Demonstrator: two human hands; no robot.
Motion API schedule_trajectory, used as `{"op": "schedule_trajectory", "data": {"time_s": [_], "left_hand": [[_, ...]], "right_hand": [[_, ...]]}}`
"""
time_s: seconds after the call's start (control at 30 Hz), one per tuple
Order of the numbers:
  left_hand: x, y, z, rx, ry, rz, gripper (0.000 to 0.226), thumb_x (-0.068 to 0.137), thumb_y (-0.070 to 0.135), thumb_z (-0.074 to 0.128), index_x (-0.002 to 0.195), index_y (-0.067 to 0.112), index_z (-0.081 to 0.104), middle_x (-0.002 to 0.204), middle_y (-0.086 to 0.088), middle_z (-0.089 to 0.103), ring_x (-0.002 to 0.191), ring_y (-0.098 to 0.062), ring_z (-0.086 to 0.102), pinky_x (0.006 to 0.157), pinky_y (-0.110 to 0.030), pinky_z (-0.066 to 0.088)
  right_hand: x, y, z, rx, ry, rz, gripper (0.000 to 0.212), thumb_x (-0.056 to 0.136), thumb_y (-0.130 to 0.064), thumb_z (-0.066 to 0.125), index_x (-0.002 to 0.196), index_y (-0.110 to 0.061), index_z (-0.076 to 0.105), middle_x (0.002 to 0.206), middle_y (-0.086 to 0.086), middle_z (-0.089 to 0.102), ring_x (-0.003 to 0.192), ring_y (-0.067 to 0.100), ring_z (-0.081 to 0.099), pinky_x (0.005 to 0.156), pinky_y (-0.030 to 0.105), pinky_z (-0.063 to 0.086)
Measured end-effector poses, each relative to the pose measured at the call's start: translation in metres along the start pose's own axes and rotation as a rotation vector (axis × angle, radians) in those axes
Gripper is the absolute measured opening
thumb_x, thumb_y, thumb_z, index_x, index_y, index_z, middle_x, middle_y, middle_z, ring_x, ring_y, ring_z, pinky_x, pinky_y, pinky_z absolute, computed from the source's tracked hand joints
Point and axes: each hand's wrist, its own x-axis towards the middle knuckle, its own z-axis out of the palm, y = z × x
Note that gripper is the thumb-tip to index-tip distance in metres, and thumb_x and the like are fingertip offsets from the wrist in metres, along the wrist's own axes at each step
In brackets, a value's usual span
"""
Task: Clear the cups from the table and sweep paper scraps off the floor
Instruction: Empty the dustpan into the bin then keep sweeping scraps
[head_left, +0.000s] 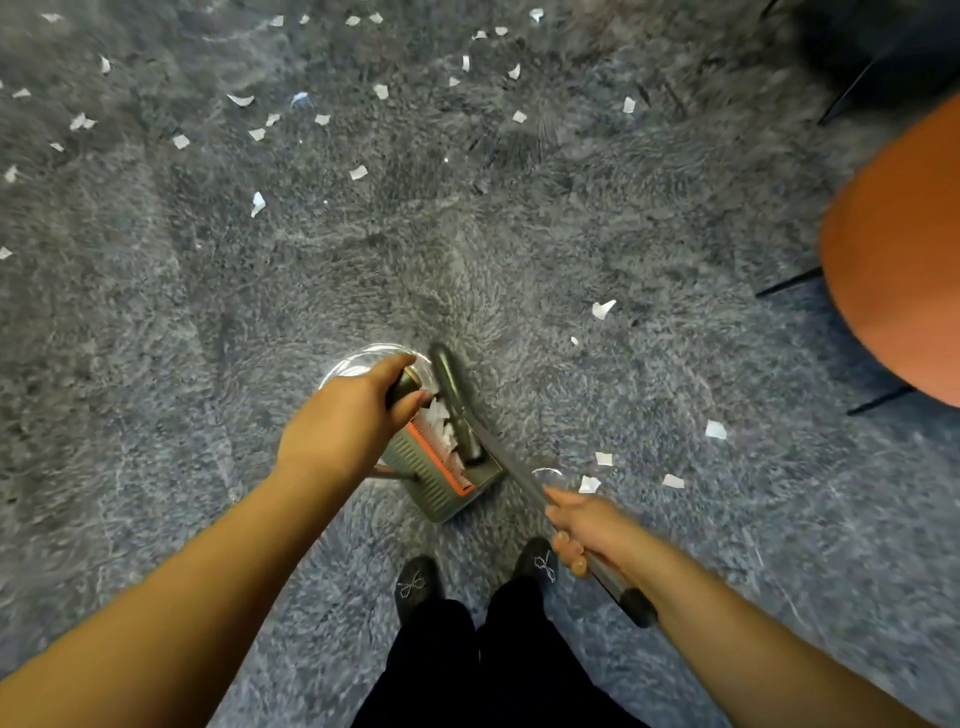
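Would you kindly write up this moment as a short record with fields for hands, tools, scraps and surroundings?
left hand: left hand grips the dustpan handle
right hand: right hand grips the broom handle
dustpan: dustpan on the carpet, white scraps inside
broom: broom head at the dustpan mouth
loose scraps: many lie far ahead; a few to the right
surroundings: orange seat at right; black shoes below
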Motion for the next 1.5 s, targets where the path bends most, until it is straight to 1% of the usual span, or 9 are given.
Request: {"op": "schedule_trajectory", "data": {"time_s": [0.13, 0.3, 0.4, 0.63, 0.8, 1.03, 1.23, 1.4, 1.5], "left_hand": [[0.002, -0.005, -0.002, -0.031, -0.013, 0.014, 0.045, 0.092, 0.056, 0.054, 0.134, 0.041, 0.05, 0.11, 0.0, 0.069, 0.1, -0.027, 0.063, 0.067, -0.031, 0.04], [-0.004, -0.015, -0.006, -0.189, -0.066, 0.034, 0.038, 0.09, 0.047, 0.063, 0.127, 0.036, 0.059, 0.087, 0.005, 0.065, 0.092, -0.022, 0.064, 0.072, -0.029, 0.042], [-0.001, -0.014, -0.009, -0.139, -0.119, 0.107, 0.038, 0.09, 0.045, 0.064, 0.127, 0.035, 0.06, 0.081, 0.008, 0.059, 0.087, -0.021, 0.063, 0.071, -0.028, 0.04], [0.003, 0.04, 0.005, 0.024, -0.334, 0.363, 0.045, 0.093, 0.048, 0.057, 0.135, 0.034, 0.053, 0.104, 0.0, 0.07, 0.093, -0.023, 0.064, 0.077, -0.032, 0.048], [-0.001, 0.09, 0.025, 0.043, -0.363, 0.416, 0.045, 0.095, 0.049, 0.054, 0.138, 0.038, 0.049, 0.097, 0.002, 0.068, 0.08, -0.016, 0.064, 0.058, -0.023, 0.045], [-0.006, 0.178, 0.068, 0.086, -0.343, 0.468, 0.046, 0.095, 0.051, 0.053, 0.138, 0.039, 0.046, 0.103, 0.001, 0.069, 0.091, -0.024, 0.065, 0.066, -0.029, 0.043], [-0.009, 0.259, 0.105, 0.086, -0.351, 0.495, 0.047, 0.094, 0.051, 0.053, 0.139, 0.038, 0.047, 0.104, -0.002, 0.07, 0.095, -0.028, 0.065, 0.076, -0.034, 0.052], [-0.011, 0.323, 0.137, 0.084, -0.339, 0.505, 0.05, 0.093, 0.052, 0.054, 0.14, 0.037, 0.047, 0.106, -0.003, 0.071, 0.096, -0.028, 0.066, 0.074, -0.033, 0.052], [-0.009, 0.354, 0.152, 0.088, -0.337, 0.493, 0.047, 0.094, 0.051, 0.054, 0.139, 0.039, 0.048, 0.094, 0.002, 0.068, 0.078, -0.023, 0.063, 0.058, -0.027, 0.048]], "right_hand": [[-0.018, 0.013, 0.005, 0.059, 0.029, -0.026, 0.047, 0.104, -0.012, 0.037, 0.149, -0.022, 0.026, 0.058, 0.005, 0.033, 0.025, 0.007, 0.029, 0.031, 0.01, 0.027], [-0.043, 0.033, -0.003, 0.183, 0.055, -0.059, 0.04, 0.104, -0.012, 0.036, 0.142, -0.025, 0.036, 0.058, 0.005, 0.035, 0.027, 0.006, 0.03, 0.031, 0.011, 0.026], [-0.057, 0.051, -0.009, 0.284, 0.109, -0.07, 0.039, 0.103, -0.011, 0.038, 0.139, -0.026, 0.04, 0.053, 0.004, 0.04, 0.027, 0.007, 0.031, 0.032, 0.011, 0.026], [-0.087, 0.085, -0.02, 0.521, 0.231, -0.142, 0.042, 0.103, -0.009, 0.037, 0.144, -0.019, 0.037, 0.062, 0.006, 0.036, 0.026, 0.006, 0.029, 0.03, 0.011, 0.026], [-0.096, 0.099, -0.045, 0.664, 0.292, -0.185, 0.037, 0.104, -0.005, 0.033, 0.139, -0.01, 0.045, 0.062, 0.003, 0.032, 0.024, 0.005, 0.028, 0.03, 0.008, 0.022], [-0.103, 0.123, -0.129, 0.714, 0.301, -0.154, 0.03, 0.104, -0.009, 0.035, 0.13, -0.014, 0.049, 0.062, 0.006, 0.033, 0.025, 0.006, 0.03, 0.031, 0.008, 0.025], [-0.117, 0.145, -0.216, 0.656, 0.358, -0.17, 0.037, 0.103, -0.004, 0.037, 0.139, -0.001, 0.042, 0.063, 0.005, 0.037, 0.03, 0.008, 0.033, 0.031, 0.012, 0.025], [-0.125, 0.163, -0.282, 0.648, 0.374, -0.167, 0.039, 0.102, -0.003, 0.039, 0.141, -0.008, 0.042, 0.065, 0.006, 0.039, 0.027, 0.005, 0.036, 0.029, 0.012, 0.028], [-0.122, 0.173, -0.318, 0.61, 0.38, -0.159, 0.04, 0.102, -0.005, 0.04, 0.142, -0.009, 0.042, 0.064, 0.006, 0.04, 0.027, 0.006, 0.036, 0.03, 0.014, 0.031]]}}
